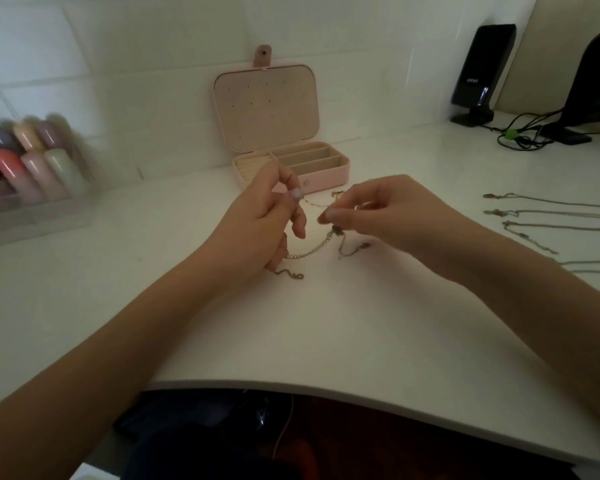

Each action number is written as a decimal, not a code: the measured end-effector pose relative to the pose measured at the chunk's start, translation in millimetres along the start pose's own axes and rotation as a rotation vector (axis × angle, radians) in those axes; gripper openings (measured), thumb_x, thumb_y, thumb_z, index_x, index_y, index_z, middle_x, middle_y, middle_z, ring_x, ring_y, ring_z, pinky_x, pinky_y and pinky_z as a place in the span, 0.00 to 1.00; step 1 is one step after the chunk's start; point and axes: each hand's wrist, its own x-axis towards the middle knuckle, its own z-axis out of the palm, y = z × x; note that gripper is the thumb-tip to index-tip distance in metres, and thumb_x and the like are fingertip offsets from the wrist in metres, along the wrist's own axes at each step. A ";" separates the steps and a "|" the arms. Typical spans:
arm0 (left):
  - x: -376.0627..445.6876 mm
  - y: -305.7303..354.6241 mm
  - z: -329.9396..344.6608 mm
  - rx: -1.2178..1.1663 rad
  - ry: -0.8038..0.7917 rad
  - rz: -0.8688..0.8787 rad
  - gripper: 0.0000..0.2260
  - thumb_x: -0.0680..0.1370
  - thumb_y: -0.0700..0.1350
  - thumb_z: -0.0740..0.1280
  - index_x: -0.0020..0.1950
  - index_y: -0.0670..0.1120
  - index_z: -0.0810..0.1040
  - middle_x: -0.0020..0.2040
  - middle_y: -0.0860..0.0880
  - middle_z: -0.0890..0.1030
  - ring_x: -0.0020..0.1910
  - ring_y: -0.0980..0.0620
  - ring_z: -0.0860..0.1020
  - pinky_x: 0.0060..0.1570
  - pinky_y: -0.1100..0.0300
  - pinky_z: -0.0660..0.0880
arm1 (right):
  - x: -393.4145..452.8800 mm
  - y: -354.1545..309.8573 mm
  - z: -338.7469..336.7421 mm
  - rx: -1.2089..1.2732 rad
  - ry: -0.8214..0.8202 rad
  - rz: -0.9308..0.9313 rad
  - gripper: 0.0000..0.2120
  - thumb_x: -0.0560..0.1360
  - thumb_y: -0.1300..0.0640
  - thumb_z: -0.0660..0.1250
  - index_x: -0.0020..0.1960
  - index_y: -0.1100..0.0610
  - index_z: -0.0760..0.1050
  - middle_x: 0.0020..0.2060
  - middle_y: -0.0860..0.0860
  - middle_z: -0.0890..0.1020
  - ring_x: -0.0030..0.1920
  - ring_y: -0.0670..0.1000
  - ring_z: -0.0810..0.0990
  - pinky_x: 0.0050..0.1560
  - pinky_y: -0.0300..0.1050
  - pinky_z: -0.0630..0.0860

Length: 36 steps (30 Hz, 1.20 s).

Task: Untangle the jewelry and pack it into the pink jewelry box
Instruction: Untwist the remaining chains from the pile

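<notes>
At frame centre, your left hand (pixel 274 216) and right hand (pixel 378 213) are pinching the tangle (pixel 321 244); chains (pixel 548 216) are lying freed at right, box (pixel 291 168) is standing open, unfilled.

Both forearms are extending forward; left hand (pixel 264 216) and right hand (pixel 388 211) are each pinching with curled fingers, raised, facing inward

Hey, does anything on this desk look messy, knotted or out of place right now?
Only the tangled chains between the left hand and right hand: both pinch them, with loose ends trailing on the desk. The pink jewelry box stands open, and the separated chains lie roughly straight at right.
</notes>
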 end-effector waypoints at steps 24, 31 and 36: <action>1.9 -0.9 -4.2 -0.149 -0.044 0.060 0.02 0.66 0.47 0.69 0.33 0.52 0.81 0.38 0.53 0.81 0.43 0.54 0.79 0.56 0.55 0.75 | -6.5 -6.4 -1.4 0.469 -0.110 0.007 0.09 0.77 0.61 0.66 0.55 0.64 0.79 0.44 0.57 0.85 0.44 0.52 0.84 0.48 0.44 0.82; -0.3 3.9 0.4 -0.349 -0.071 -0.073 0.06 0.75 0.34 0.65 0.40 0.43 0.74 0.31 0.51 0.80 0.31 0.55 0.77 0.31 0.63 0.69 | -6.5 -4.8 0.1 0.440 -0.091 -0.009 0.07 0.77 0.61 0.66 0.52 0.61 0.80 0.48 0.60 0.84 0.48 0.58 0.84 0.48 0.45 0.82; 1.3 2.8 -2.0 -0.391 -0.082 -0.100 0.05 0.73 0.36 0.67 0.40 0.45 0.78 0.31 0.52 0.80 0.30 0.57 0.75 0.29 0.66 0.66 | -5.9 -5.2 -1.3 0.397 -0.042 -0.046 0.07 0.77 0.61 0.67 0.53 0.61 0.81 0.46 0.58 0.85 0.42 0.50 0.83 0.48 0.43 0.82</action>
